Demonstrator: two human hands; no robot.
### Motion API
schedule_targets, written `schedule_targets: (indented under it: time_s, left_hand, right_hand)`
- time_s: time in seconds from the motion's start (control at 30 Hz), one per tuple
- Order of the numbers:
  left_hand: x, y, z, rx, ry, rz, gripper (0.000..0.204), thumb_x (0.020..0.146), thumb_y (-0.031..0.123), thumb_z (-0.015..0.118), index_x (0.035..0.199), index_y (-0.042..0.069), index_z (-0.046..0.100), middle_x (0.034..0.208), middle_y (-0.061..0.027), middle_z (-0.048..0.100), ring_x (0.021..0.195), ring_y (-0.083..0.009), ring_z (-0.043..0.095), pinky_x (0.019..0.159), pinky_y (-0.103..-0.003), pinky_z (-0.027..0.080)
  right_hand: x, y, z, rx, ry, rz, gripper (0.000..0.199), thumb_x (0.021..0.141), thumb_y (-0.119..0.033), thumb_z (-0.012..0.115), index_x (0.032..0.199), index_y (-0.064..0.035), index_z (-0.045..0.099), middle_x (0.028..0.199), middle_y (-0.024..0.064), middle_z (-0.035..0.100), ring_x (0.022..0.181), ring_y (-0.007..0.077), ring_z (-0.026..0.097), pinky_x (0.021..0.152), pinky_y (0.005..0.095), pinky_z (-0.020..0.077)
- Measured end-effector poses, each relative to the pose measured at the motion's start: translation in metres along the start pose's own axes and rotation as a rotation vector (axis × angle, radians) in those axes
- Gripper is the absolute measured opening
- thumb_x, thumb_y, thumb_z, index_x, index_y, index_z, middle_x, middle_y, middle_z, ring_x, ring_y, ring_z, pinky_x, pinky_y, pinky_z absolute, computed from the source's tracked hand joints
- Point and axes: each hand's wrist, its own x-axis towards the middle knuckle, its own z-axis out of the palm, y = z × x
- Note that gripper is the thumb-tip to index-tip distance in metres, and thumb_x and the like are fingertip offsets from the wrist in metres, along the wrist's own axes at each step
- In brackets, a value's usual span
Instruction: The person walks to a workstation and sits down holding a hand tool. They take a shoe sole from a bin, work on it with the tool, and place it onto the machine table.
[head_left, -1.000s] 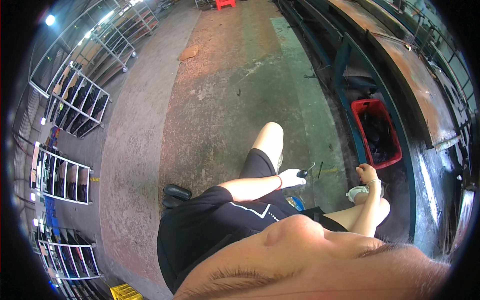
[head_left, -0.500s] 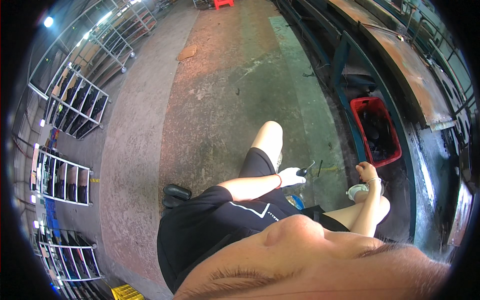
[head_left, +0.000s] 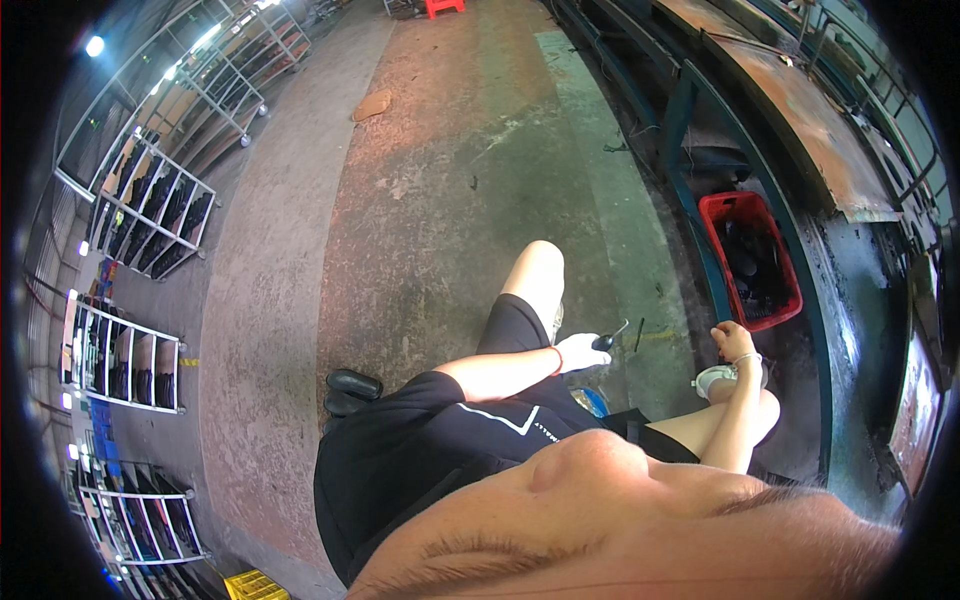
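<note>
Left of the red crate point(head_left: 752, 262), I see the gloved left hand point(head_left: 578, 352) closed around a small dark tool point(head_left: 610, 338); right hand point(head_left: 733, 341) bare, seemingly empty. A loose grip could drop it.

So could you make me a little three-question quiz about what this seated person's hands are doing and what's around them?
1. True or false: the left hand, in a white glove, holds a small dark tool.
2. Which colour is the crate under the workbench? A) yellow B) red C) white
3. Fill in: the right hand is bare and wears a band at the ____.

Key: 1 true; 2 B; 3 wrist
</note>
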Motion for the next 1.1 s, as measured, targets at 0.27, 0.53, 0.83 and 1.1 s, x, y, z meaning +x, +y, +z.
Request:
schedule_targets:
  time_s: [0.27,0.53,0.83,1.1]
  left_hand:
    - [0.002,-0.005,0.001,0.029,0.005,-0.003,0.047,0.076,0.037,0.07,0.107,0.004,0.06,0.099,-0.0128,0.064,0.094,-0.0223,0.058,0.085,-0.035,0.044]
    - [-0.001,0.005,-0.004,-0.006,-0.039,-0.023,0.046,0.076,0.037,0.069,0.107,0.004,0.06,0.099,-0.0131,0.063,0.095,-0.0231,0.058,0.085,-0.035,0.044]
    - [0.005,-0.003,0.002,0.005,-0.006,0.009,0.044,0.076,0.035,0.07,0.106,0.004,0.06,0.096,-0.0109,0.063,0.091,-0.0196,0.056,0.082,-0.034,0.044]
    - [0.006,-0.009,0.004,-0.003,0.02,0.016,0.04,0.076,0.033,0.071,0.101,0.004,0.06,0.088,-0.0065,0.061,0.083,-0.0151,0.054,0.078,-0.031,0.044]
  right_hand:
    - [0.006,0.006,0.004,-0.035,-0.001,-0.016,0.035,0.081,-0.031,0.063,0.102,-0.003,0.066,0.093,0.0195,0.067,0.087,0.0329,0.066,0.079,0.0381,0.0506]
    - [0.009,0.013,0.006,-0.019,0.022,-0.073,0.034,0.083,-0.026,0.062,0.105,0.0,0.064,0.068,0.0107,0.065,0.053,0.0165,0.062,0.052,0.0297,0.0502]
    - [0.003,0.004,0.0,-0.023,-0.001,0.012,0.033,0.081,-0.028,0.063,0.102,-0.002,0.065,0.09,0.0194,0.068,0.075,0.0276,0.067,0.072,0.0355,0.0521]
    - [-0.004,-0.012,-0.001,0.012,-0.029,0.057,0.033,0.082,-0.026,0.063,0.103,-0.0013,0.065,0.09,0.0185,0.068,0.071,0.0252,0.067,0.069,0.0342,0.052]
